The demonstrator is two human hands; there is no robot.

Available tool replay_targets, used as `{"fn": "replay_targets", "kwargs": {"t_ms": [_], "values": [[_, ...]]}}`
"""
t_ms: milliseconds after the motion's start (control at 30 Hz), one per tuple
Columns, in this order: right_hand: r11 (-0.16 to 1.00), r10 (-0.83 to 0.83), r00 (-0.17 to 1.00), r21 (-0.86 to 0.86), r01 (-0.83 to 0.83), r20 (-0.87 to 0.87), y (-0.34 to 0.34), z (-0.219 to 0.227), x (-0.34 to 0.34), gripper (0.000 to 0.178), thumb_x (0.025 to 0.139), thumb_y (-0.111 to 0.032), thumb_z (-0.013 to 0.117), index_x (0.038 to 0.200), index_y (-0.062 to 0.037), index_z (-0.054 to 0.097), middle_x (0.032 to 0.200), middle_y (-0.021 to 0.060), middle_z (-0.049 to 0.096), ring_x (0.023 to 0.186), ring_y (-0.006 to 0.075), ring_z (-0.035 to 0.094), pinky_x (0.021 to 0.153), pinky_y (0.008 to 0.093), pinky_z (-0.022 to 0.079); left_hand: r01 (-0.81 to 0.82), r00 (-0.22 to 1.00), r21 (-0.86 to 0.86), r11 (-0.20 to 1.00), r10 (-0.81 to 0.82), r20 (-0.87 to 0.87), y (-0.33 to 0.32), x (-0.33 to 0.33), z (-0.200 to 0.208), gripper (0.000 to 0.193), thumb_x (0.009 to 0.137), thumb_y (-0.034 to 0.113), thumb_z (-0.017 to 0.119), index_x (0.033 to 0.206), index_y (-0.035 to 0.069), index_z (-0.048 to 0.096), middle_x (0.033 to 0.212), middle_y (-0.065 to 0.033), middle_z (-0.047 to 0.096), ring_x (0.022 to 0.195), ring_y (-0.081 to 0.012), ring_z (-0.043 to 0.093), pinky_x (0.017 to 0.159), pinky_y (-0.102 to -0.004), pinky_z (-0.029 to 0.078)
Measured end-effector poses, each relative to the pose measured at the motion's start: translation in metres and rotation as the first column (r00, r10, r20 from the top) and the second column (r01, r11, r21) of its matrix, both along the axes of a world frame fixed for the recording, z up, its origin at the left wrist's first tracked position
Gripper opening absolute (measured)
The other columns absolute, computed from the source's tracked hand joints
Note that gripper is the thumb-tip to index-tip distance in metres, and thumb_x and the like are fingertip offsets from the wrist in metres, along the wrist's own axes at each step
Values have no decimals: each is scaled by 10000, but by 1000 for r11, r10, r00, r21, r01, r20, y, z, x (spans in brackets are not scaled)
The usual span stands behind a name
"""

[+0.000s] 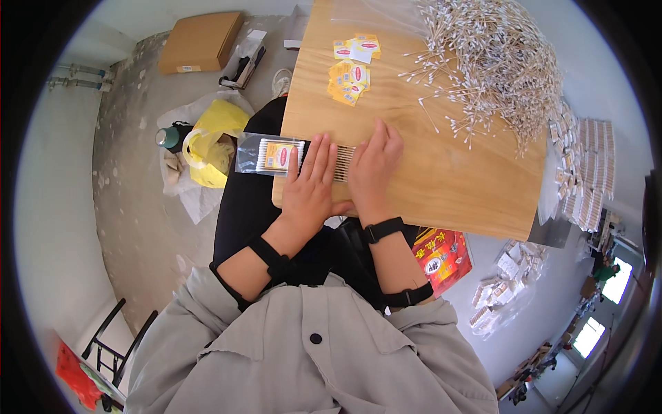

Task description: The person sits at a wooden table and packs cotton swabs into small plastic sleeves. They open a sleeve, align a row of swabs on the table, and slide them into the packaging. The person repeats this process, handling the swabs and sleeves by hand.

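My left hand [308, 185] lies flat near the table's front left corner, fingers stretched over a row of cotton swabs [343, 164]. Beside its index finger is a clear plastic bag [248, 153] reaching past the table edge. In the bag sits a bundle of white-tipped swabs with a yellow and white label card [279, 154]. At the row's right end is my right hand [372, 165], its fingers bent and close together. What its fingertips hold, if anything, is hidden. Both wrists wear black straps.
Yellow label cards [350, 79] lie toward the far left of the wooden table [448, 193]. A big heap of loose swabs [496, 62] covers its far right. Packed swab bundles [586, 172] are stacked beyond the right edge. Left on the floor are a yellow bag [217, 134] and a cardboard box [200, 43].
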State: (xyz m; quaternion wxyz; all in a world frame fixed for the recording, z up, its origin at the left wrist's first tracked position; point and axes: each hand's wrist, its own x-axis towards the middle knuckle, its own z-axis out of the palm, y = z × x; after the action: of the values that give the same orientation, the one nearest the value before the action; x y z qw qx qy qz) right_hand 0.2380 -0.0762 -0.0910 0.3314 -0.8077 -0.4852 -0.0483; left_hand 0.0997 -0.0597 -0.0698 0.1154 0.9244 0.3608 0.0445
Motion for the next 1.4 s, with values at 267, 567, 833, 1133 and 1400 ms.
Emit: {"fn": "replay_targets", "kwargs": {"t_ms": [267, 567, 833, 1133, 1400], "values": [[998, 40, 994, -57, -34, 104, 9, -12, -8, 452, 849, 1, 531, 1300, -22, 500, 1250, 165, 480, 1213, 365, 439, 1025, 482, 341, -12, 1000, -43, 999, 12, -1, 1, -6, 5, 1079, 714, 639, 661, 1491, -23, 311, 1593, -157, 244, 1502, -255, 176, 1183, -537, 123], [998, 37, 999, -48, -36, 25, 11, -7, -6, 441, 851, -2, 529, 1291, -17, 503, 1245, 169, 483, 1211, 368, 437, 1040, 485, 330, 37, 996, -41, 998, -34, 79, 0, -8, -4, 1075, 719, 654, 651, 1499, -3, 310, 1599, -144, 238, 1500, -258, 181, 1187, -533, 103], [997, 24, 995, -72, -17, 95, 13, -8, -12, 431, 843, 5, 541, 1273, 10, 503, 1222, 172, 486, 1210, 366, 443, 1051, 490, 335, 55, 996, -158, 986, -43, 80, 6, -15, 9, 1033, 747, 568, 700, 1503, -9, 296, 1589, -179, 238, 1498, -305, 172, 1174, -569, 102], [998, 34, 992, -47, -29, 125, 15, -6, -10, 407, 850, -3, 548, 1255, 1, 522, 1174, 165, 486, 1211, 362, 457, 1079, 510, 340, -90, 980, 15, 996, 86, 179, 40, -39, 23, 906, 766, 336, 766, 1486, 11, 322, 1566, -197, 266, 1482, -383, 184, 1158, -599, 119], [998, 36, 994, -62, -29, 107, 16, -9, -11, 393, 860, -33, 557, 1251, -4, 526, 1209, 167, 493, 1223, 366, 453, 1072, 506, 346, 49, 999, -32, 998, -48, 15, 2, -13, 2, 1007, 733, 636, 661, 1487, 37, 364, 1592, -116, 268, 1492, -235, 211, 1189, -515, 123]]}}
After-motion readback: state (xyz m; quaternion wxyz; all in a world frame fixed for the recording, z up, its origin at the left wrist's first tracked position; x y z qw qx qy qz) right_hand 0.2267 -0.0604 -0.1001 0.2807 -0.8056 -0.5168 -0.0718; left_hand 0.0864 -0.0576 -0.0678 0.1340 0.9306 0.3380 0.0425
